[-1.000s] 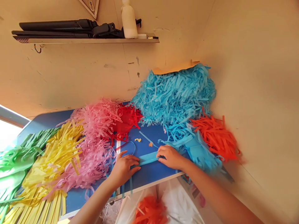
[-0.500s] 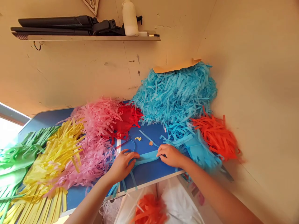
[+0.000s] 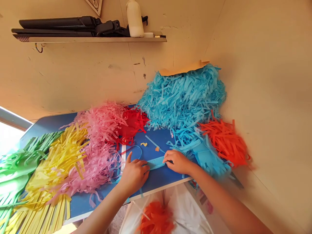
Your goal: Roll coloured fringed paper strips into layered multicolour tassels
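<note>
A folded light-blue tissue paper strip (image 3: pixel 156 163) lies on the blue tabletop (image 3: pixel 156 182) between my hands. My right hand (image 3: pixel 177 161) pinches its right end between thumb and fingers. Over the left part of the strip, my left hand (image 3: pixel 135 172) has its fingers curled together, with one digit pointing up; the paper under it is hidden. Thin blue fringe ends show near the table's front edge. Beside my right forearm lies more blue fringed tissue (image 3: pixel 211 157), and a thin loose blue strip (image 3: pixel 154 143) rests just behind my hands.
Pink fringe (image 3: pixel 104 120), yellow fringe (image 3: pixel 56 159) and green fringe (image 3: pixel 21 169) cover the left. Red fringe (image 3: pixel 134 123) and a big blue fringe pile (image 3: pixel 185 97) stand behind, orange fringe (image 3: pixel 226 141) at right. A white bag (image 3: pixel 187 208) hangs below the edge. A shelf (image 3: pixel 97 40) runs above.
My left hand has slid right along the strip, closer to my right hand, and its back has turned upward. The hanging fringe ends near it have shifted. My right hand stays in place.
</note>
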Tool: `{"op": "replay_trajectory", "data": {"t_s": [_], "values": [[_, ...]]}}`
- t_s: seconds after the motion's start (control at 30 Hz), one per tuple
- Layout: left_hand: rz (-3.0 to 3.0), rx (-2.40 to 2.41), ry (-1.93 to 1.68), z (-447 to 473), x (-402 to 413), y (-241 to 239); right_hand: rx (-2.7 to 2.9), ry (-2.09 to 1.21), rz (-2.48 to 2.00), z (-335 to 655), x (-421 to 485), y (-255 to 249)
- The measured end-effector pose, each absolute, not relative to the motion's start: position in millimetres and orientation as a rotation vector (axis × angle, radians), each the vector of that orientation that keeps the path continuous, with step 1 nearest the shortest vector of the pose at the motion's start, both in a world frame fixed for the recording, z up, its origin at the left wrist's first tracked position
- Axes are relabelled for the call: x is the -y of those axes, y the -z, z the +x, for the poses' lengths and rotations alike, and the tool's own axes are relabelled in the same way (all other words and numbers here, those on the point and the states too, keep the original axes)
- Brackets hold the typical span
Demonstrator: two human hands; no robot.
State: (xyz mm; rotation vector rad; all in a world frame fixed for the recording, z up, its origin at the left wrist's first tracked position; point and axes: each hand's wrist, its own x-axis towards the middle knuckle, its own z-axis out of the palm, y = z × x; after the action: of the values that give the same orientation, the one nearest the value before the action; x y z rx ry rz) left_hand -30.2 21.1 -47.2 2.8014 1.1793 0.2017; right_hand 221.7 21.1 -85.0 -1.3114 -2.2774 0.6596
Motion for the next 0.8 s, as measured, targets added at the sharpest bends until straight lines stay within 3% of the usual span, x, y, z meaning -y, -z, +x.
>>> {"op": "replay_trajectory", "data": {"t_s": [0.8], "values": [[2.522,-1.047,-0.385,-61.4,-27.5,61.4,2.303,-0.684,-1.298,224.2,-22.4,87.2]]}}
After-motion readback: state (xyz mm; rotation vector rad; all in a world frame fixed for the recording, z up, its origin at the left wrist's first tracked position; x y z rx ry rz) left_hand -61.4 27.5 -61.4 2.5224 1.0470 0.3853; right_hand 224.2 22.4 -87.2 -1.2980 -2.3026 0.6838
